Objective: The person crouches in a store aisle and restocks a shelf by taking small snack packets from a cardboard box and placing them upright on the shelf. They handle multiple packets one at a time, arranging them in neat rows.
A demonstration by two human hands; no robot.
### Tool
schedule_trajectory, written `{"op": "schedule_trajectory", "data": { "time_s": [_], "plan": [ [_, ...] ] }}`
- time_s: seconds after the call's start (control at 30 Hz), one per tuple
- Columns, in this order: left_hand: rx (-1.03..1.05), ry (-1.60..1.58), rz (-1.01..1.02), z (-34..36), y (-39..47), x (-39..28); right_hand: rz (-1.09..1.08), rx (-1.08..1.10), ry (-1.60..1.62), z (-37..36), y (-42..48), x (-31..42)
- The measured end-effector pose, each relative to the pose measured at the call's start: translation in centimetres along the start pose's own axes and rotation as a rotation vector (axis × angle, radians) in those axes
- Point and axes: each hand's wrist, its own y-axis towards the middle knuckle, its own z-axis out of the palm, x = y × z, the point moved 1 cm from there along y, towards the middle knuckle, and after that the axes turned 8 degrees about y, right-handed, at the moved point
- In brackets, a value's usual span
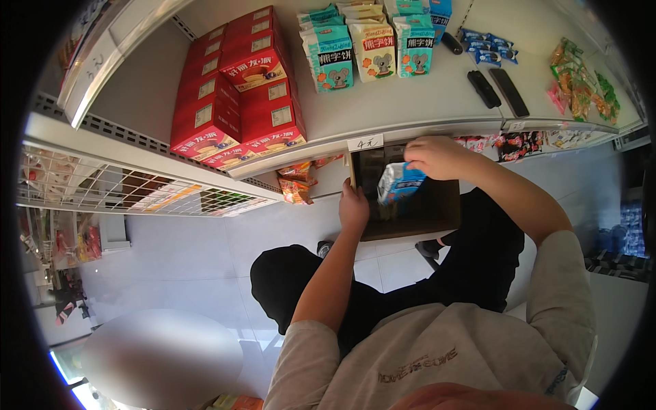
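Note:
My left hand (pixel 353 206) grips the left edge of an open cardboard box (pixel 410 220), its thumb near the rim. Over the box's opening, my right hand (pixel 435 158) pinches the top of a blue and white snack bag (pixel 401 183), which hangs tilted. Dark inner walls of the box show around the bag; what lies deeper inside is too dark to tell. On the shelf beyond stand rows of upright biscuit bags: teal ones (pixel 330 64) at left, cream ones (pixel 376 51) in the middle, more teal ones (pixel 414 48) at right, and a blue bag (pixel 439 15) behind.
Stacked red snack boxes (pixel 205 115) fill the shelf's left part. At its right lie a black phone-like object (pixel 509 93), a black case (pixel 483 88), small blue packets (pixel 489 46) and green-gold bags (pixel 574 84). The shelf edge (pixel 435 126) runs just beyond the box. Orange packets (pixel 296 184) sit lower.

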Motion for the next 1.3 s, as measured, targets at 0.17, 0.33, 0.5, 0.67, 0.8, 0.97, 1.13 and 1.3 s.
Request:
{"op": "schedule_trajectory", "data": {
  "time_s": [0.17,0.33,0.5,0.67,0.8,0.97,1.13,1.3],
  "plan": [
    [0.013,0.003,0.012,-0.3,-0.2,0.3,0.031,-0.332,0.081,-8.7,-5.2,1.8],
    [0.000,0.021,0.049,0.1,-0.1,0.9,0.167,-0.500,-0.042,-17.2,-6.3,-0.9],
    [0.030,0.000,0.056,0.1,0.1,0.5,0.024,-0.593,-0.317,-21.4,-3.7,-7.5],
    [0.010,0.011,0.056,-0.1,0.1,0.1,0.217,-0.624,-0.343,-23.8,1.3,-13.5],
    [0.001,0.023,0.045,-0.2,0.1,-0.1,0.311,-0.654,-0.335,-24.4,5.4,-16.5],
    [-0.003,-0.003,0.057,0.5,0.7,-0.8,0.057,-0.975,-0.525,-24.8,6.3,-18.6],
    [-0.012,-0.024,0.089,-0.3,0.5,-0.1,-0.238,-1.273,-0.329,-15.9,5.4,-7.5],
    [-0.032,-0.006,0.067,0.3,0.5,0.0,-0.220,-1.100,0.169,4.6,-0.5,-1.1]
  ]
}}
